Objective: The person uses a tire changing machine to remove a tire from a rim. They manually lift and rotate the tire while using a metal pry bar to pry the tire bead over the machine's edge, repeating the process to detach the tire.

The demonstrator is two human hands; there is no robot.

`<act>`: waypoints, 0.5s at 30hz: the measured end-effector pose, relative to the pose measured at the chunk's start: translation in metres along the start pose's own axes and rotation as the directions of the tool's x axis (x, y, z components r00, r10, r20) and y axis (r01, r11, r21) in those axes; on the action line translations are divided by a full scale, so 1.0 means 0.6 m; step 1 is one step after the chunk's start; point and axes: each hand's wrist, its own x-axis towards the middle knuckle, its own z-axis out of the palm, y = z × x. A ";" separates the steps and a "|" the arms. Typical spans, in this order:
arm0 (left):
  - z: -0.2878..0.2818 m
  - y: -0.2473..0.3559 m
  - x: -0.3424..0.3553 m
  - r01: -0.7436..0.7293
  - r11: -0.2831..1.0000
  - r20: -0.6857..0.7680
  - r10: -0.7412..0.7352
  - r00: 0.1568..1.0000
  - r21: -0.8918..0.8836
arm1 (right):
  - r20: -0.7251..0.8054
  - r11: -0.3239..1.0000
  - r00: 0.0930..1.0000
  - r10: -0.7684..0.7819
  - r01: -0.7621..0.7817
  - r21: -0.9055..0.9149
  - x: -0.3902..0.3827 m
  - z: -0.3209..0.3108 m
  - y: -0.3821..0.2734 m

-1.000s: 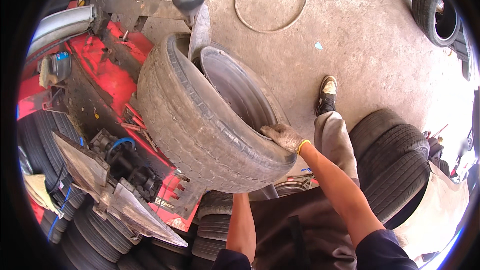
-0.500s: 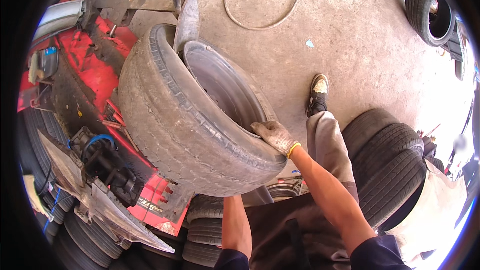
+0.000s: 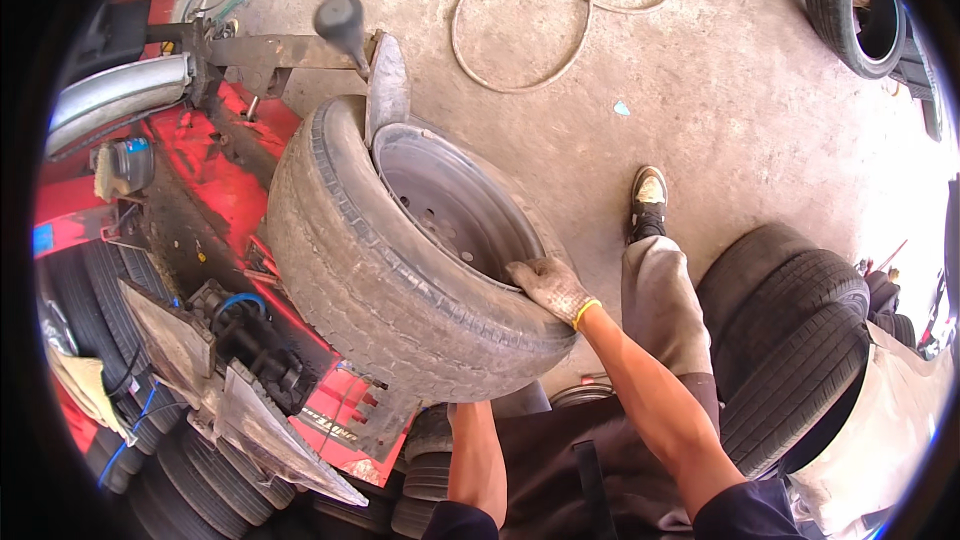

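Note:
A worn tyre (image 3: 380, 270) on a grey steel wheel rim (image 3: 450, 205) stands upright against a red tyre-changing machine (image 3: 210, 190). My right hand (image 3: 553, 288), in a dirty work glove, grips the tyre's near sidewall at the rim edge. My left forearm (image 3: 475, 460) reaches up under the tyre; that hand is hidden behind the tread. A metal bead-breaker shovel (image 3: 387, 85) presses on the far sidewall, below a black knob (image 3: 342, 20).
Stacked tyres (image 3: 800, 340) stand at my right, more tyres (image 3: 200, 470) lie at lower left. A hose (image 3: 560, 10) loops on the concrete floor. Another tyre (image 3: 865, 5) is at upper right. My shoe (image 3: 648, 200) is beside the wheel.
The wheel has shifted in view and turned, showing more of the rim face. My right hand stays on the sidewall; the shovel now sits against the tyre.

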 end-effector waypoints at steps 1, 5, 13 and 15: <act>0.003 0.002 -0.001 -0.003 1.000 0.001 0.003 1.000 0.001 | -0.001 1.000 1.000 -0.007 0.007 -0.004 -0.001 -0.002 -0.002; 0.015 0.004 -0.008 -0.012 1.000 0.015 0.012 1.000 0.006 | 0.009 0.998 1.000 -0.004 0.004 -0.064 0.001 -0.012 -0.011; -0.004 0.070 -0.080 -0.054 0.999 -0.009 0.054 0.999 -0.002 | -0.020 0.996 1.000 0.019 -0.021 -0.081 -0.063 0.000 -0.093; -0.003 0.099 -0.104 -0.055 0.998 -0.013 0.055 0.998 0.004 | -0.022 0.994 0.999 0.026 -0.028 -0.108 -0.086 -0.006 -0.130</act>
